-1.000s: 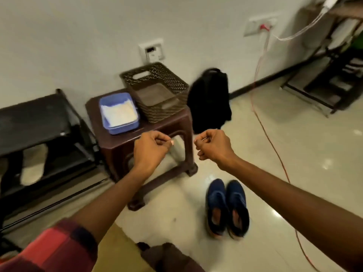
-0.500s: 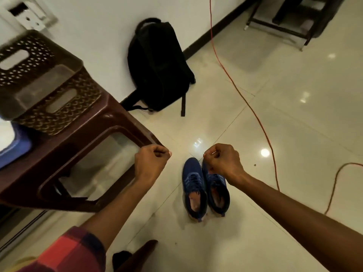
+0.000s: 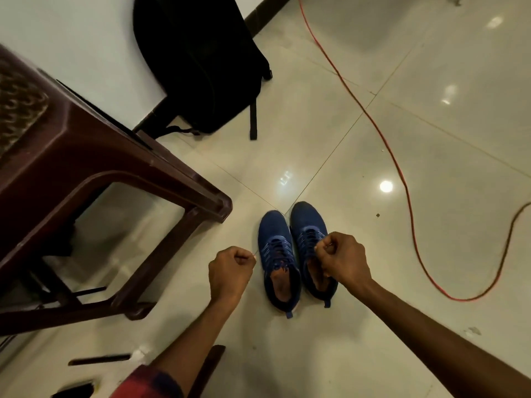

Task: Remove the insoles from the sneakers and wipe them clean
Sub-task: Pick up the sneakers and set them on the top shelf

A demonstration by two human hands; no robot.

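Note:
Two blue sneakers stand side by side on the tiled floor, toes pointing away from me. The left sneaker (image 3: 277, 254) shows its orange insole (image 3: 283, 285) through the opening. The right sneaker (image 3: 307, 234) is partly covered by my right hand (image 3: 343, 262), a fist hovering over its laces and opening. My left hand (image 3: 230, 271) is also curled into a fist, held in the air just left of the left sneaker, apart from it. Neither fist holds anything I can see.
A dark brown plastic stool (image 3: 86, 173) stands at the left, its near leg close to the sneakers. A black backpack (image 3: 201, 61) leans on the wall behind. A red cable (image 3: 402, 173) runs across the floor at the right.
My view has tilted down and closer to the floor. Both fists have dropped toward the sneakers; the right one now sits over the right sneaker. The basket and blue tub have left the view.

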